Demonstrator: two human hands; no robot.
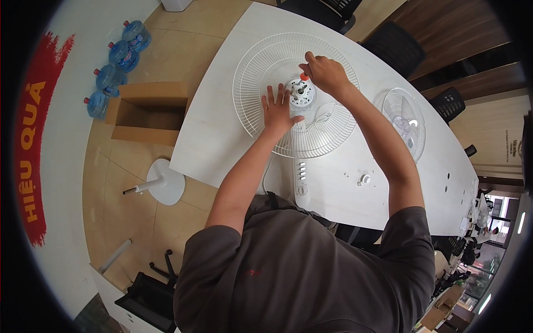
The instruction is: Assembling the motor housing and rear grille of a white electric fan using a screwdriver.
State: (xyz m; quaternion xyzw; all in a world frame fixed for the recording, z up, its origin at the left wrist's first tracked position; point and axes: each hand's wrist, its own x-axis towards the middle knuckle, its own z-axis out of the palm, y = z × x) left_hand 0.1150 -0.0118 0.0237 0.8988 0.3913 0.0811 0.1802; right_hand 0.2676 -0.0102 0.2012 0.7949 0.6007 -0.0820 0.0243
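A white wire fan guard (pixel 261 83) lies flat on the white desk (pixel 216 139), its round face turned up toward the camera, so its axis runs straight up out of the desk rather than along it. At its centre sits the white motor hub (pixel 301 93), with a short shaft standing up from the middle. The left hand (pixel 277 111) lies palm down on the guard just beside the hub, fingers spread and flat, its grip fully open and closed on nothing, pressing on the wires. The right hand (pixel 326 73) hovers over the far side of the hub, its fingers curled down in a pinch around a small orange-red piece (pixel 303 76) at the hub's upper edge; whether the fingers fully close on it cannot be told. The fan's white body with a row of buttons (pixel 301 173) extends from the guard toward the person, its long axis pointing at the torso. A clear fan blade (pixel 404 119) lies farther right on the desk, well apart from both hands. On the floor to the left stand a round white base (pixel 164 182), an open cardboard box (pixel 147 114) and blue water bottles (pixel 114 64).
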